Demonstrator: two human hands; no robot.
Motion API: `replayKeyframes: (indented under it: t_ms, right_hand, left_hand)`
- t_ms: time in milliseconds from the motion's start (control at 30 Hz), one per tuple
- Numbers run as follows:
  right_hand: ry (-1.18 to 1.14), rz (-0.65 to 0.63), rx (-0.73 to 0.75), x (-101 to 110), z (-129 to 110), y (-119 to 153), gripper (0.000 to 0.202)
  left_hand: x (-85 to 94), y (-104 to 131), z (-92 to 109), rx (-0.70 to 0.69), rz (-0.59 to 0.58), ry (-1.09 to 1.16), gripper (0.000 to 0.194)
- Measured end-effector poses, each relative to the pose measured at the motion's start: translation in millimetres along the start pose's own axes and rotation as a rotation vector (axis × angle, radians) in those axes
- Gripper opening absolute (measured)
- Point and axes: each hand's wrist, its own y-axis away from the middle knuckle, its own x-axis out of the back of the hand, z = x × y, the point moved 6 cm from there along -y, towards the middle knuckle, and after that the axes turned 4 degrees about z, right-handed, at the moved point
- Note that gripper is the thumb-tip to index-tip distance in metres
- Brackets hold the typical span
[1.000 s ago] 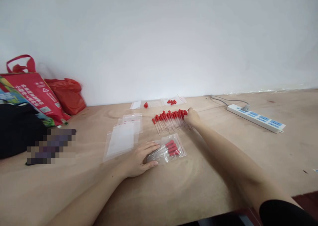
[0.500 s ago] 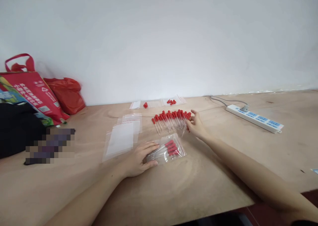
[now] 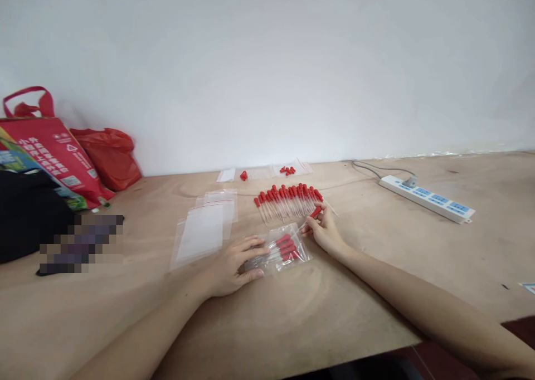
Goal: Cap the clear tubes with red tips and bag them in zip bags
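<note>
My right hand (image 3: 328, 232) pinches one glass dropper (image 3: 315, 213) by its red rubber bulb, its clear tube pointing left over a clear zip-lock bag (image 3: 304, 250). Several droppers lie inside that bag, their red bulbs at its right end. Spread over the bag's left end is my left hand (image 3: 240, 263), which holds it against the table between thumb and fingers; part of the bag is hidden under them. Just behind, a row of loose droppers (image 3: 288, 201) lies side by side, bulbs facing the wall.
Overlapping flat zip bags (image 3: 200, 232) lie to the left. Near the wall are more bags (image 3: 263, 173) and small red bulbs (image 3: 287, 170). A power strip (image 3: 428, 199) with a cord is on the right. Red bags (image 3: 111, 157) and a black cloth item (image 3: 33, 218) occupy the left.
My right hand has drawn a dropper away from the right end of the row, toward me and the bag. My left hand stays on the bag.
</note>
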Motion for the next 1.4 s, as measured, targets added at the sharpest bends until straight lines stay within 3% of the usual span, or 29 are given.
replayKeyframes:
  t_ms: [267, 533, 700, 967, 1133, 1300, 1400]
  right_hand:
    - [-0.042, 0.048, -0.053, 2.5, -3.3, 3.3, 0.042]
    - [-0.158, -0.029, -0.232, -3.4, 5.8, 12.2, 0.029]
    - [0.009, -0.157, -0.202, -8.9, 7.3, 16.4, 0.030]
    - [0.205, -0.247, -0.140, -11.2, 15.4, 14.3, 0.028]
    - [0.346, -0.313, -0.013, -13.4, 12.0, 13.2, 0.022]
    - [0.236, -0.526, -0.028, -24.7, 9.6, 17.5, 0.025]
    - [0.212, -0.584, -0.069, -28.2, 9.9, 17.6, 0.025]
  left_hand:
    - [-0.4, 0.0, -1.2, 0.007, 0.000, -0.010, 0.043]
    - [1.6, -0.5, 3.5, 0.007, 0.003, -0.015, 0.048]
    - [3.1, -0.2, 3.6, 0.024, 0.017, -0.015, 0.053]
    - [2.6, -0.7, 3.4, 0.027, 0.017, -0.011, 0.052]
    - [1.7, -0.5, 2.2, 0.013, 0.034, -0.006, 0.052]
    - [1.5, -0.9, 2.6, -0.019, 0.044, -0.010, 0.052]
    - [1.3, -1.1, 2.5, -0.008, 0.033, -0.016, 0.053]
